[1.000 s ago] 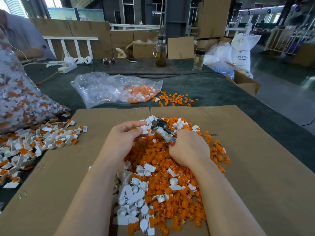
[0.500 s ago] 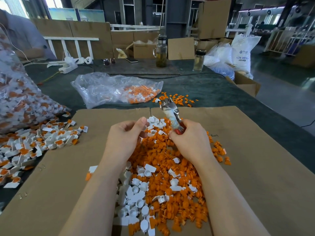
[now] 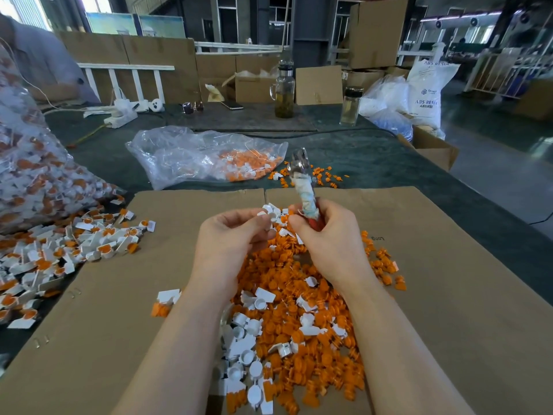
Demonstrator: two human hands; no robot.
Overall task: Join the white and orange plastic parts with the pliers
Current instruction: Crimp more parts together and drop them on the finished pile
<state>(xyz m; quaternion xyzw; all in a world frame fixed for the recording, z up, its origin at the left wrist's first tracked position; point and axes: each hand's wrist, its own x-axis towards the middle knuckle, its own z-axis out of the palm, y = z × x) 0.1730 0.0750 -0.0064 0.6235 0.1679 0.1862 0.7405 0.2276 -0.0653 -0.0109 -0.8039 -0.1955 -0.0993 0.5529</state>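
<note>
My right hand (image 3: 330, 241) grips the pliers (image 3: 302, 181) by their cloth-wrapped handles, with the metal jaws pointing up and away. My left hand (image 3: 232, 238) pinches a small white plastic part (image 3: 271, 216) between thumb and fingers, just left of the pliers' handles. Both hands hover over a heap of loose orange parts (image 3: 302, 333) mixed with white parts (image 3: 242, 351) on a sheet of cardboard (image 3: 449, 295).
Joined white-and-orange pieces (image 3: 68, 250) lie at the left beside a full plastic bag (image 3: 33, 175). A slack clear bag (image 3: 203, 157) with more parts lies beyond the cardboard. Two glass bottles (image 3: 284, 91), boxes and a seated person are at the back.
The right hand lifted the pliers out of the heap and turned the jaws upward. The left hand rose with a white part and moved closer to the right hand.
</note>
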